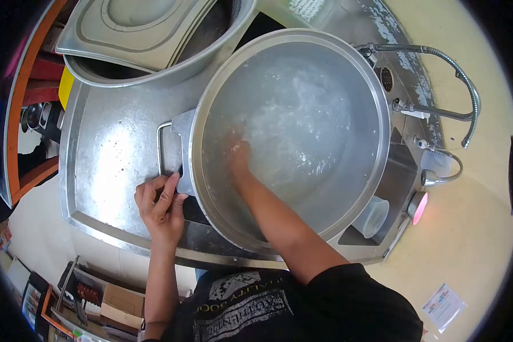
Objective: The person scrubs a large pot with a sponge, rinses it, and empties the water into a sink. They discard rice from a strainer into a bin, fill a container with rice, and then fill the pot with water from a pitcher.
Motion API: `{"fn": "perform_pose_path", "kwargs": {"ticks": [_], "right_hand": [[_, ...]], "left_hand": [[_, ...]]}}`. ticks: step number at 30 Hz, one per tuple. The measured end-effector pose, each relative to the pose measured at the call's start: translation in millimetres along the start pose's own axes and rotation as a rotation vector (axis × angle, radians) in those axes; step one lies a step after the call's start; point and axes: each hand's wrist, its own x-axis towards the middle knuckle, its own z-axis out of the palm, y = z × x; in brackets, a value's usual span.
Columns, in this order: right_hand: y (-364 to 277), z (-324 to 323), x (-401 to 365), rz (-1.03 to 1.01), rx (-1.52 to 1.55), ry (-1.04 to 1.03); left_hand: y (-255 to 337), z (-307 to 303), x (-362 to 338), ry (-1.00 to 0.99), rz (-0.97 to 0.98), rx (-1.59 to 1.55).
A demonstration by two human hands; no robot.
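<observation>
A large round metal pot (198,114) holds cloudy, rippling water (302,114) and sits over the sink. My left hand (161,206) is at the lower end of the pot's side handle (161,145), its fingers closed on the handle near the bracket. Reaching in over the near rim, my right arm puts my right hand (237,153) into the water at the left side of the pot. That hand is blurred and partly under the water, so its fingers and anything in them cannot be made out.
Left of the pot lies a wet steel drainboard (108,154). A big oval pan (194,74) with stacked metal lids (125,34) stands at the upper left. Faucets (439,111) line the right side. A translucent plastic container (375,218) rests in the sink basin (396,171).
</observation>
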Motion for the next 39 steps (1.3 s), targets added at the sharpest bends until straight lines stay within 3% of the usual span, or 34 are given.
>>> {"fn": "perform_pose_path", "kwargs": {"ticks": [2,3,5,7,9,11,13,15,17,19,21,24,28,30,33,35,37,39], "right_hand": [[-60,4,-13,-0.111,-1.829,-0.517],[-62,-20,-16,-0.107,-1.831,-0.519],[-65,-79,-19,-0.508,-1.826,-0.479],[-104,-111,-3,-0.158,-2.04,-0.641],[-98,-172,8,-0.359,-2.411,-0.524],[-77,-245,57,0.207,-0.974,-0.14],[-106,-250,64,-0.601,-2.19,-0.014],[-170,-215,88,-0.347,-2.286,-0.4],[-167,-224,118,-0.445,-1.712,-0.271],[-186,-204,133,-0.4,-1.759,-0.368],[-206,-166,141,-0.754,-2.2,-0.411],[-195,-153,154,-0.811,-2.045,-0.351],[-192,-176,144,-0.659,-1.962,-0.378],[-195,-188,134,-0.202,-1.788,-0.245],[-177,-218,125,-0.133,-2.023,-0.343],[-192,-216,89,0.117,-1.762,-0.315],[-174,-224,104,0.021,-1.788,-0.379],[-145,-237,73,-0.12,-1.816,-0.524]], "left_hand": [[0,0,0,0.004,0.003,-0.011],[2,-1,0,-0.003,-0.006,0.002],[3,0,1,-0.014,-0.019,0.013],[2,0,1,-0.013,-0.003,0.022],[2,1,-1,-0.014,-0.006,0.037],[1,1,-1,-0.004,-0.012,0.046],[-1,3,-1,0.013,0.014,0.052],[-3,4,-3,0.019,0.015,0.026],[-1,4,-3,0.013,-0.001,0.026],[-4,5,-5,0.033,0.013,0.021],[-4,5,-5,0.019,0.021,0.039],[-9,6,-8,0.013,0.046,0.059],[-16,6,-12,0.03,0.021,-0.026],[-18,8,-12,0.029,0.02,-0.05],[-11,6,-9,0.024,0.008,-0.022],[-6,6,-7,0.024,0.026,-0.015],[6,6,-4,0.033,-0.052,-0.027],[6,4,-3,0.011,-0.058,-0.004]]}}
